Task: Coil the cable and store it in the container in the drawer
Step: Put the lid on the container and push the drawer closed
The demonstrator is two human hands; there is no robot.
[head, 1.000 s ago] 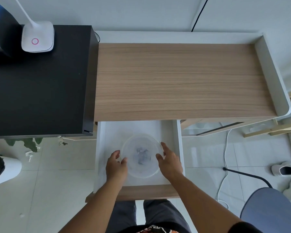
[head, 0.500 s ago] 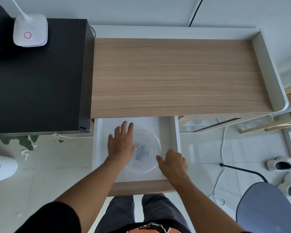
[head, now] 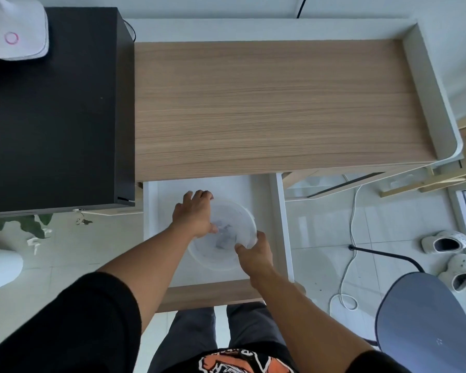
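Observation:
A round translucent container (head: pixel 213 261) stands in the open white drawer (head: pixel 264 211) under the wooden desk. Its clear lid (head: pixel 236 218) sits tilted and shifted toward the far right over the container. Greyish coiled cable (head: pixel 223 236) shows blurred through the plastic. My left hand (head: pixel 194 216) holds the lid's far left side, fingers curled over the rim. My right hand (head: pixel 253 255) pinches the lid's near right edge.
The wooden desk top (head: pixel 275 103) lies beyond the drawer. A black cabinet (head: pixel 54 111) with a white lamp base (head: pixel 16 30) stands at the left. On the floor at the right are a white cord (head: pixel 353 238), a grey chair (head: pixel 425 324) and shoes (head: pixel 444 242).
My left hand went from flat on the lid to gripping its far side. My right hand moved up to the lid's near edge. The lid now sits tilted.

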